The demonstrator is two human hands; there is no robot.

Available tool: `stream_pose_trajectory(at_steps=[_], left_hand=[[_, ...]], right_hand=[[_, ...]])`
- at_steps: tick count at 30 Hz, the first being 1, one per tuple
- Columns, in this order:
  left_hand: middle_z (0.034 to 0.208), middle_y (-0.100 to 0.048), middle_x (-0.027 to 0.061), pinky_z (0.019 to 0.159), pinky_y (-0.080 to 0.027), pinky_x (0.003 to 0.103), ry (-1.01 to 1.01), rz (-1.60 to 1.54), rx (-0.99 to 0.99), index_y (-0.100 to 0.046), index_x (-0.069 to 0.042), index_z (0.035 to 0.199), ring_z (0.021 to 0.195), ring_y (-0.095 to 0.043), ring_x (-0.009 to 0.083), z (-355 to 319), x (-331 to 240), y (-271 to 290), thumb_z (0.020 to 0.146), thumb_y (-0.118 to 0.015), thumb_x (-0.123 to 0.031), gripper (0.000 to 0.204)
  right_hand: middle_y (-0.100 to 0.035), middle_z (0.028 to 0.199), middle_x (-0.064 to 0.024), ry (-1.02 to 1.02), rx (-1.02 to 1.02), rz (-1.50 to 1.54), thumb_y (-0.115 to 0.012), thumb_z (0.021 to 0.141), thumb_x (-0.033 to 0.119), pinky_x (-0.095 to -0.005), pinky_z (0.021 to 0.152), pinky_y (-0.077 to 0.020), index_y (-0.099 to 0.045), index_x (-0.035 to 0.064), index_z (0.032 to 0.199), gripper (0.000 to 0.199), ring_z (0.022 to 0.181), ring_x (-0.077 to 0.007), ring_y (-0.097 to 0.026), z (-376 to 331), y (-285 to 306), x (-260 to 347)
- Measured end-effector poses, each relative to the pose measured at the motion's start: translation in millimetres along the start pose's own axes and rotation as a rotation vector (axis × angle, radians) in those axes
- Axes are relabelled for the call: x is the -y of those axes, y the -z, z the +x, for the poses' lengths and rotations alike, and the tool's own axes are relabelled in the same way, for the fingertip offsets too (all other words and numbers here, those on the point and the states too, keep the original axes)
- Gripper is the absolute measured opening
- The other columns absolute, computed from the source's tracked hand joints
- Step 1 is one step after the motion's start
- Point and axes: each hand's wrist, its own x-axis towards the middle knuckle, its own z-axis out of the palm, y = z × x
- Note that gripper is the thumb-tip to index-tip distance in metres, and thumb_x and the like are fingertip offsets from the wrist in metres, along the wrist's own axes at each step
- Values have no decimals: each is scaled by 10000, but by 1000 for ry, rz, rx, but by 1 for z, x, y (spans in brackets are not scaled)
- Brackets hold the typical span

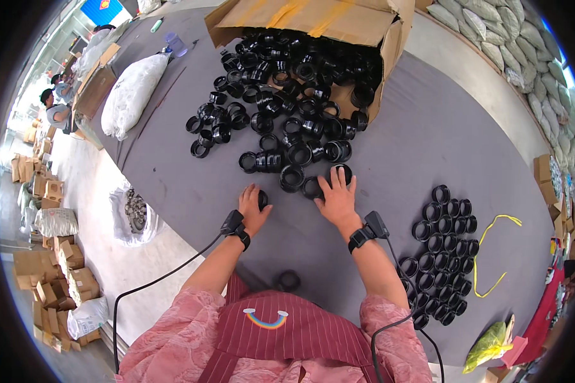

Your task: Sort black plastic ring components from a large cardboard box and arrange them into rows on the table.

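My left hand is closed around a black plastic ring, held between fingers and thumb low over the grey table. To its right, my right hand has its fingers spread and stretched forward. Its fingertips reach a black ring, partly hidden behind them, and its thumb is beside another ring. Just beyond both hands, a loose heap of black rings spills from a tipped cardboard box. A single ring lies close to my apron.
Rows of black rings stand packed together on the right of the table, beside a yellow strap. Cables run from both wrist devices. A white sack lies far left; a yellow-green bag sits near right.
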Motion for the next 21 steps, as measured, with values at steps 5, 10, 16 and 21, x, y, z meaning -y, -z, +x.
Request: stream_pose_trajectory(at_steps=[5, 10, 16, 21], left_hand=[[1392, -435, 231, 1087, -370, 500, -89, -125, 199, -499, -21, 1309, 1276, -414, 442, -18, -7, -1, 744, -760, -90, 626], [1382, -450, 191, 1055, -401, 476, -285, -196, 269, -512, -58, 1322, 1256, -442, 418, -56, -35, -5, 726, -754, -81, 643], [1403, -432, 210, 1063, -397, 488, -390, -215, 446, -475, -71, 1362, 1275, -440, 407, -82, -39, 10, 720, -772, -102, 708], [1405, -439, 204, 1066, -409, 481, -362, -270, 416, -481, -122, 1389, 1277, -455, 400, -92, -19, 21, 747, -777, -180, 709]], right_hand=[[-370, 1512, -178, 84, 62, -76, -798, 721, 310, -651, 1140, -162, -521, 138, 1332, 691, 1443, -369, -279, -39, 14, 15], [-407, 1487, -151, 126, 33, 128, -791, 741, 276, -588, 1069, -323, -543, 116, 1296, 628, 1366, -360, -388, -47, -7, 46], [-584, 1283, -177, -25, -50, 346, -715, 829, 253, -435, 950, -474, -672, 36, 1074, 330, 1183, -334, -554, -54, -35, 30], [-662, 1120, -202, -645, 436, 761, -603, 912, 312, -460, 901, -499, -681, 19, 1033, 326, 1039, -389, -620, -71, 7, 4]])
